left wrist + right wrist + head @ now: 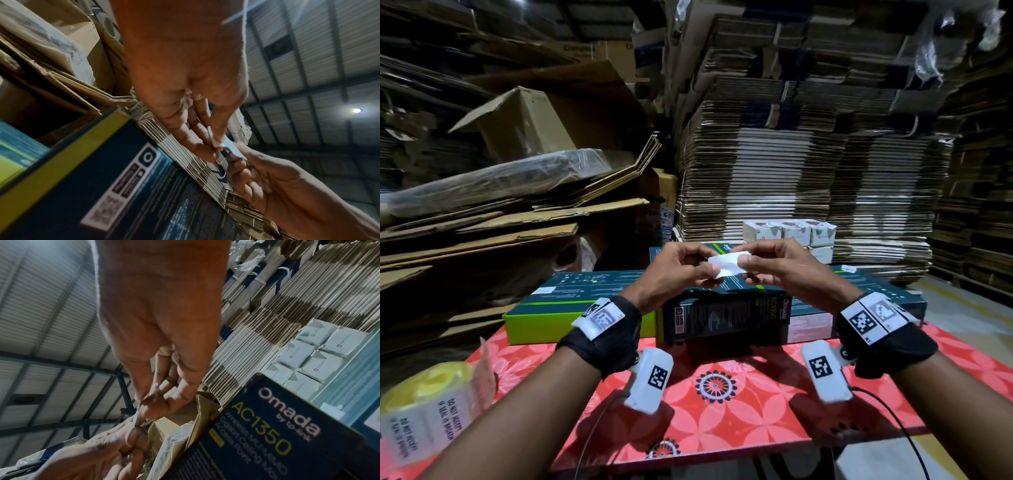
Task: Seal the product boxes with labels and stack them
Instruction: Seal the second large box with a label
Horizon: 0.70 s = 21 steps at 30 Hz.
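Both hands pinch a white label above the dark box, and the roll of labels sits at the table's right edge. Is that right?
Not quite. The roll of labels sits at the left edge of the table, as the head view shows. The rest holds: left hand and right hand pinch the white label above the dark box.

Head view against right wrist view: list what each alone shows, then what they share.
Head view only: the label roll at the near left of the red floral table. Right wrist view only: the metal roof overhead. Both: left hand and right hand pinching one white label above the dark Omada box, small white boxes behind.
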Tool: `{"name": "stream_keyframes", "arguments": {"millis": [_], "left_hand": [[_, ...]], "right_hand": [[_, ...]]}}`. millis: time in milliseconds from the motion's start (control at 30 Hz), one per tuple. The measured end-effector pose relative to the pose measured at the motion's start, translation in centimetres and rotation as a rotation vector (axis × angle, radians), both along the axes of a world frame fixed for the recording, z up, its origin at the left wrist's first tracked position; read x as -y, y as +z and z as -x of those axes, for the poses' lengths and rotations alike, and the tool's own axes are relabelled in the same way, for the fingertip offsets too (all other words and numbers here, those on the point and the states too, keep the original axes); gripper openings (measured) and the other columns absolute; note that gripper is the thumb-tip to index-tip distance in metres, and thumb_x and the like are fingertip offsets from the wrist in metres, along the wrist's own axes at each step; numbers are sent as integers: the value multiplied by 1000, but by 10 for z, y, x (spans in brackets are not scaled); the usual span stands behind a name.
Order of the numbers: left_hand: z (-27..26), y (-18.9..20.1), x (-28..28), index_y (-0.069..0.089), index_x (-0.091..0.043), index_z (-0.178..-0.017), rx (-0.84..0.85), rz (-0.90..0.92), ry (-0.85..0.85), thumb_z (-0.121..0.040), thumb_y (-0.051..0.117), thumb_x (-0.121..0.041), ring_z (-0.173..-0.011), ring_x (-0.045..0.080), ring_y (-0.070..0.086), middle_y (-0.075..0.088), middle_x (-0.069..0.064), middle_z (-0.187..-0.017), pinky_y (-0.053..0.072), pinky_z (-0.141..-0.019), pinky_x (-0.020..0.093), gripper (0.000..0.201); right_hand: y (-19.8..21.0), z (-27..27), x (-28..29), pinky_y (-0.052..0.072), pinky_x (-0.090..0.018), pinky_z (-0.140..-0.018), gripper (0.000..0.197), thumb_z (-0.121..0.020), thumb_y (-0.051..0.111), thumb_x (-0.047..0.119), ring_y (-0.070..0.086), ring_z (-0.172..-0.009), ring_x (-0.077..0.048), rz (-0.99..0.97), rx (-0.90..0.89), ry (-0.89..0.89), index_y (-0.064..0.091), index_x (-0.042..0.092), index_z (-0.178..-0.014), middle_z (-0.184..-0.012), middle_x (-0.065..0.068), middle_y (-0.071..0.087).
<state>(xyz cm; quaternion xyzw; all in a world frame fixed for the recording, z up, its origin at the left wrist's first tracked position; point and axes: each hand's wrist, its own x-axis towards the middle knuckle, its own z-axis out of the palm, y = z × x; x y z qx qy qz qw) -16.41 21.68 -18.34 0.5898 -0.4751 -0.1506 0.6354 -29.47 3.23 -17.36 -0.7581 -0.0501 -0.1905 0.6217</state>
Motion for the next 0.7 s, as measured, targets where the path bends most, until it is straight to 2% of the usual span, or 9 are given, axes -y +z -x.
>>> {"name": "stream_keyframes", "arguments": {"millis": [100,133,233,400,500,600,700], "left_hand": [[-3,-1,-2,65,12,-104,-19,47,33,-86,71,8,-86,26,68,69,21,-94,62,-80,35,20],[-4,-2,-3,65,13,-104,-15,50,36,-85,73,7,-85,26,68,69,21,-93,62,-80,35,21],[-3,-1,-3,65,14,-103,31,29,34,-84,75,4,-79,23,70,71,20,-88,61,-77,31,24],[-5,1,-6,67,10,-100,82,0,39,-80,79,1,-74,16,68,73,11,-82,59,-75,29,24],[-7,0,-9,69,7,-99,93,-22,51,-76,83,-1,-77,15,67,72,7,-80,58,-77,29,28],[-8,1,-13,69,6,-102,105,-58,69,-71,87,0,-80,16,67,71,10,-86,58,-78,25,37],[-14,0,-14,71,-9,-105,352,-256,139,-62,95,-14,-87,9,69,75,6,-96,54,-81,20,49]], "right_hand": [[2,1,-7,61,-28,-79,44,-87,68,29,70,-89,-17,-95,-43,56,67,4,-123,-101,-9,72],[1,2,-9,61,-29,-79,46,-86,69,30,71,-93,-19,-98,-42,60,66,4,-124,-105,-10,73],[-3,0,-13,61,-36,-87,43,-82,76,17,72,-96,-21,-39,10,-2,66,4,-123,-106,-12,75],[-5,1,-10,60,-26,-72,24,-83,75,-2,70,-77,-19,-44,67,-37,72,-3,-107,-93,-16,74],[-7,3,-9,59,-26,-67,23,-80,78,-1,75,-79,-26,-69,70,-71,72,-2,-102,-91,-17,75],[-8,7,-6,58,-27,-58,19,-80,80,2,77,-78,-32,-81,93,-205,71,0,-97,-89,-18,77],[-16,8,-4,54,-26,-52,13,-82,81,6,75,-68,-26,87,125,-337,72,3,-90,-83,-17,77]]}}
